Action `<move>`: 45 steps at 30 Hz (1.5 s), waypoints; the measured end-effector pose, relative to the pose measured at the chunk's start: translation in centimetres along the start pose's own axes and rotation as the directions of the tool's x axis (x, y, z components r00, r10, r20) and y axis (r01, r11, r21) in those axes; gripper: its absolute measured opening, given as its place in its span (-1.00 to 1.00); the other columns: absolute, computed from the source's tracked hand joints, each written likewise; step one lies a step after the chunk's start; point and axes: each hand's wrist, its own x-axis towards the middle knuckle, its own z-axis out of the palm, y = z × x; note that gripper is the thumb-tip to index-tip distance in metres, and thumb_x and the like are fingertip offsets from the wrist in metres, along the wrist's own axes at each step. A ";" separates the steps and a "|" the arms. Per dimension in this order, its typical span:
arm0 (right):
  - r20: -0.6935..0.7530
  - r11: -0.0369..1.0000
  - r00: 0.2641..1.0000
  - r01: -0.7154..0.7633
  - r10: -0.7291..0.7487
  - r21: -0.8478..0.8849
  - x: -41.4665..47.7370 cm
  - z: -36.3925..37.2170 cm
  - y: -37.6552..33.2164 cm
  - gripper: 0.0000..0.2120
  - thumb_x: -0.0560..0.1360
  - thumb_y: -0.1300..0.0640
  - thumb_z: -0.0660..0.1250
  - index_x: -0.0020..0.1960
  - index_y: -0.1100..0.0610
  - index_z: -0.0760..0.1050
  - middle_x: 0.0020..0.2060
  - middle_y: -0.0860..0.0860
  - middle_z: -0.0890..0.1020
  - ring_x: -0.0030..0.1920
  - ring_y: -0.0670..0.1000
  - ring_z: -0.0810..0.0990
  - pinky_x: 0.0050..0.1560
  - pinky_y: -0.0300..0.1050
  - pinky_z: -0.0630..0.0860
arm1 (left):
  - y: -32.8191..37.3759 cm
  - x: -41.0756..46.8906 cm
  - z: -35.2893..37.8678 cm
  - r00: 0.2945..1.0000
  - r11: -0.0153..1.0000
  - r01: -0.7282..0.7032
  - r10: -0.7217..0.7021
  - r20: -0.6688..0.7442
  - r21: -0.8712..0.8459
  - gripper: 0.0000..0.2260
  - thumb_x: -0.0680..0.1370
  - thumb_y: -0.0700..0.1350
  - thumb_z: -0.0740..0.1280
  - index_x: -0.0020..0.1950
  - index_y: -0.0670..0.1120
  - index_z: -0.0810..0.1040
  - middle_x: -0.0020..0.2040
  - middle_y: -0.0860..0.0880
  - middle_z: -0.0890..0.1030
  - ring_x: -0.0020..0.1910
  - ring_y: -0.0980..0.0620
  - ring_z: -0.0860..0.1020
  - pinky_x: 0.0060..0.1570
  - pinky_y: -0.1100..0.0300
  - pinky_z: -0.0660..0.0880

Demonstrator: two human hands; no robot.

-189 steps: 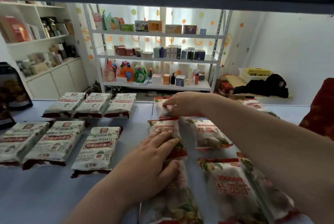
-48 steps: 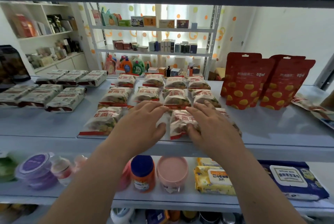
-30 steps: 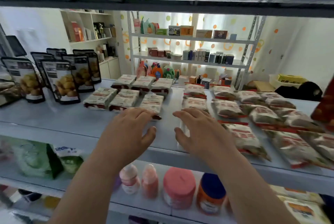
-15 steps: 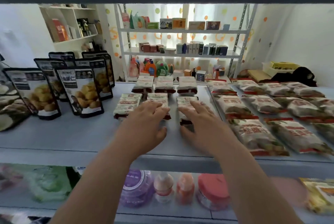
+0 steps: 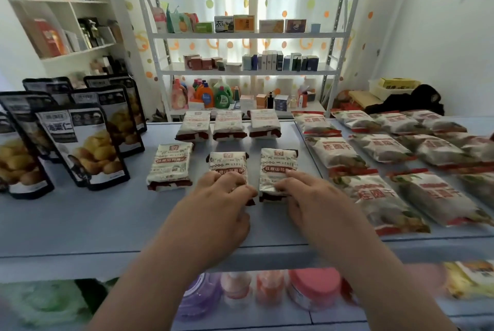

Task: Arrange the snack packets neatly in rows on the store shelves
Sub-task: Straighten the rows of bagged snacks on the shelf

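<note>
Two rows of white snack packets with dark red ends lie on the grey shelf [image 5: 80, 226]. The back row [image 5: 228, 125] holds three. In the front row, the left packet [image 5: 170, 166] lies alone. My left hand [image 5: 222, 205] grips the near end of the middle white packet [image 5: 227, 163], fingers curled over it. My right hand [image 5: 312, 202] pinches the near end of the right white packet [image 5: 278, 163], whose foil edge is crumpled up. These two packets sit slightly nearer to me than the left one.
Black standing pouches [image 5: 83, 146] with yellow nuts fill the shelf's left side. Rows of white-and-red fruit packets [image 5: 374, 197] lie flat on the right. Jars and bottles [image 5: 267, 288] stand on the shelf below. Another shelf's underside runs overhead.
My hands went from lying flat on the middle and right front packets to curling round their near ends. Both packets now sit a little nearer than the left one.
</note>
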 end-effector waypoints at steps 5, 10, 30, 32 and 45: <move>0.005 1.000 1.000 -0.010 0.010 -0.003 -0.8 -1.2 1.1 -0.81 0.48 0.32 0.30 -0.01 0.08 0.57 -0.05 0.00 0.64 -0.11 0.04 0.60 -0.17 0.02 0.56 | 0.7 -0.2 0.6 1.000 0.999 -0.031 0.031 0.000 0.034 -0.54 0.55 0.10 0.15 0.46 0.15 0.31 0.47 0.11 0.28 0.38 -0.03 0.21 0.38 0.08 0.24; -0.013 0.999 0.999 -0.031 0.030 -0.031 -1.1 -1.9 2.0 -0.87 0.51 0.27 0.33 -0.04 0.07 0.58 -0.05 -0.02 0.65 -0.12 0.01 0.61 -0.19 -0.06 0.56 | 1.0 0.1 0.8 0.999 0.999 -0.043 0.043 -0.014 -0.003 -0.56 0.54 0.07 0.20 0.43 0.13 0.38 0.44 0.09 0.34 0.38 -0.03 0.24 0.37 0.08 0.27; 0.465 0.938 0.871 0.280 -0.158 -0.206 21.6 -1.7 4.9 -0.48 0.56 -0.03 0.28 0.50 -0.11 0.27 0.39 0.03 0.44 0.31 0.09 0.44 0.32 0.04 0.39 | -9.1 18.8 -1.9 0.975 0.997 -0.012 -0.005 0.222 0.075 -0.54 0.56 -0.07 0.32 0.46 0.06 0.37 0.39 -0.03 0.45 0.30 -0.04 0.45 0.30 0.00 0.41; 0.548 0.944 0.829 0.261 -0.111 -0.204 22.9 -0.3 5.9 -0.47 0.56 -0.08 0.25 0.50 -0.13 0.26 0.40 0.03 0.43 0.29 0.10 0.45 0.31 0.02 0.38 | -9.1 19.9 -0.7 0.959 0.988 -0.024 -0.019 0.283 0.150 -0.60 0.57 -0.07 0.29 0.41 0.02 0.41 0.33 -0.04 0.51 0.26 -0.03 0.47 0.29 0.02 0.40; 0.496 0.915 0.845 0.341 -0.198 -0.215 22.0 -0.9 8.3 -0.63 0.55 0.11 0.31 0.32 -0.17 0.49 0.19 -0.08 0.58 -0.03 -0.08 0.50 -0.21 -0.24 0.35 | -7.9 18.6 0.6 0.987 0.996 -0.078 0.070 0.146 0.053 -0.62 0.57 -0.13 0.30 0.35 0.18 0.48 0.30 0.09 0.50 0.22 0.08 0.46 0.17 0.18 0.43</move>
